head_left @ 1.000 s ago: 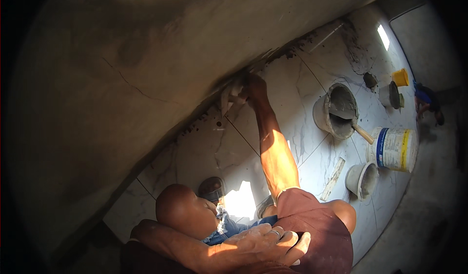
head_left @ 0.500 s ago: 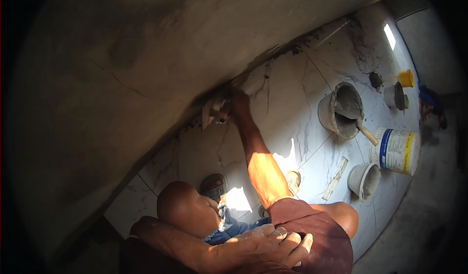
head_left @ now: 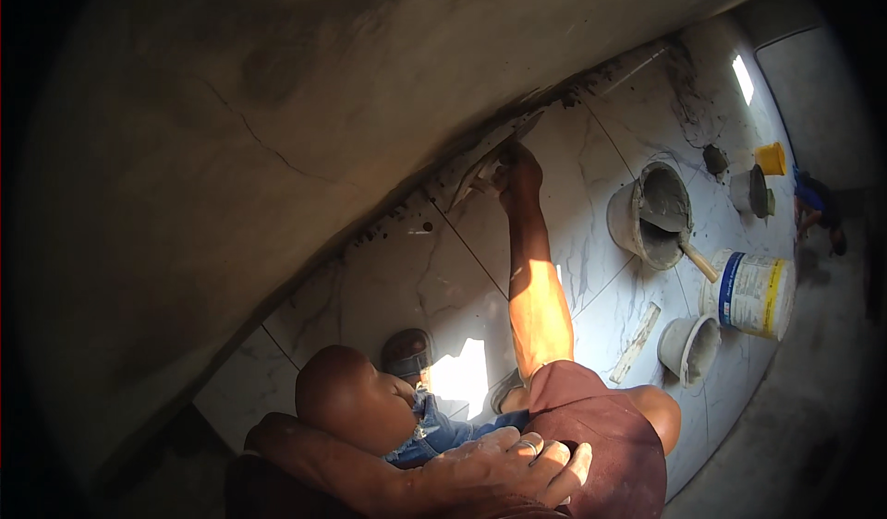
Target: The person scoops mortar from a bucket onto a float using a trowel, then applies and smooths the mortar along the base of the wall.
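My right arm stretches out to the foot of the plastered wall (head_left: 277, 103). My right hand (head_left: 520, 175) is closed round the handle of a plastering trowel (head_left: 485, 166), whose long thin blade lies along the corner between wall and tiled floor. Dark specks of mortar (head_left: 393, 216) dot the floor along that corner. My left hand (head_left: 504, 464), a ring on one finger, lies across my lap against the maroon sleeve (head_left: 601, 427) with its fingers loosely spread, holding nothing.
To the right stand a bucket of grey mortar (head_left: 628, 219) with a wooden-handled trowel (head_left: 698, 259) in it, a labelled white bucket (head_left: 753, 293), a smaller grey bucket (head_left: 679, 348) and a yellow container (head_left: 771, 159). A flat strip (head_left: 636, 342) lies on the tiles. Another person (head_left: 818, 205) is at the far right.
My right hand has slid the trowel to the right and farther away along the wall's foot. The tile joint and specks it covered now show. My left hand stays where it was.
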Demonstrator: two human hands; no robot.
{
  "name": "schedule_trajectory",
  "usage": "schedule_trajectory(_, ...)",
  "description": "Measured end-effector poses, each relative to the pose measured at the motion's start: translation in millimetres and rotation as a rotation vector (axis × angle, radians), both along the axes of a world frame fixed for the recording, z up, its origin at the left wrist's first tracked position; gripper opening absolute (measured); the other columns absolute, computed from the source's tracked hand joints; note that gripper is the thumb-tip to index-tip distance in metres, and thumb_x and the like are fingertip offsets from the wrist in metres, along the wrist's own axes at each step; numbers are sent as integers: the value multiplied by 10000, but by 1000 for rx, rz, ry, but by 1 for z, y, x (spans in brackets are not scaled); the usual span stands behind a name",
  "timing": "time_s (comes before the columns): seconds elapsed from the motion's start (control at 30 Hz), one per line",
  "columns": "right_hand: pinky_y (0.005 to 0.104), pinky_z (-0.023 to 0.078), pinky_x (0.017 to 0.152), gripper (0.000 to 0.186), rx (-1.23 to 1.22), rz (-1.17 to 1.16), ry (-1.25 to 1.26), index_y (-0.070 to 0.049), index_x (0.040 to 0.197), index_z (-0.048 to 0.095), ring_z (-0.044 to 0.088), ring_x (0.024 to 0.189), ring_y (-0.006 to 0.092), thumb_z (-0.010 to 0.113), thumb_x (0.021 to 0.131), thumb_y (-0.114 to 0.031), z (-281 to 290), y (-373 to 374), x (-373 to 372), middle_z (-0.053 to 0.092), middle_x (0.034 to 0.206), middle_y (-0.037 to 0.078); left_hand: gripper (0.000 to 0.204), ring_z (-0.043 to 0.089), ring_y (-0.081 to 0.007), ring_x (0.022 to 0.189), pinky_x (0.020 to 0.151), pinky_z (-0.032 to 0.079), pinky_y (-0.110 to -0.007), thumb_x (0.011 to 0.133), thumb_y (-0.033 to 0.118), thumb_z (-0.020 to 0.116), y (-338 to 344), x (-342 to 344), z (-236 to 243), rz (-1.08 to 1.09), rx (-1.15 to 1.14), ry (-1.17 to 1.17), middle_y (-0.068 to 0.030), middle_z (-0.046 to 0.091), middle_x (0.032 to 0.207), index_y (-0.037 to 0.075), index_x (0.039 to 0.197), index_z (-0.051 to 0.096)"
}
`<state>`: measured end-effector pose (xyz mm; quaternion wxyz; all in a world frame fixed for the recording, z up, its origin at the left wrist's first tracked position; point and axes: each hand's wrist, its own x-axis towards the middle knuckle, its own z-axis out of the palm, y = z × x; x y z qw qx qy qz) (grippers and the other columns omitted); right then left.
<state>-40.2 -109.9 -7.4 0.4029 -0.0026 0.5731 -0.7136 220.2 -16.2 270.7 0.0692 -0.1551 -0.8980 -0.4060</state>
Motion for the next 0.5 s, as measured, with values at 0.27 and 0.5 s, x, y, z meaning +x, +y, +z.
schedule_trajectory(0.27,342,488,557,201,263,456,847,-23,935,603,613,660,218,581,843,-201,-77,-6,85,604,795,93,428,597,-139,656,590,438,-250,881,317,467,4,-6,0,-12,25,15,-58,594,832,23,1177,556)
schedule_trajectory(0.5,255,401,420,261,103,36,-43,-22,1019,599,503,524,124,527,900,-243,-38,25,126,547,765,65,430,594,-138,656,589,440,-252,882,324,470,3,1,-2,24,22,-13,-56,591,833,26,1181,554)
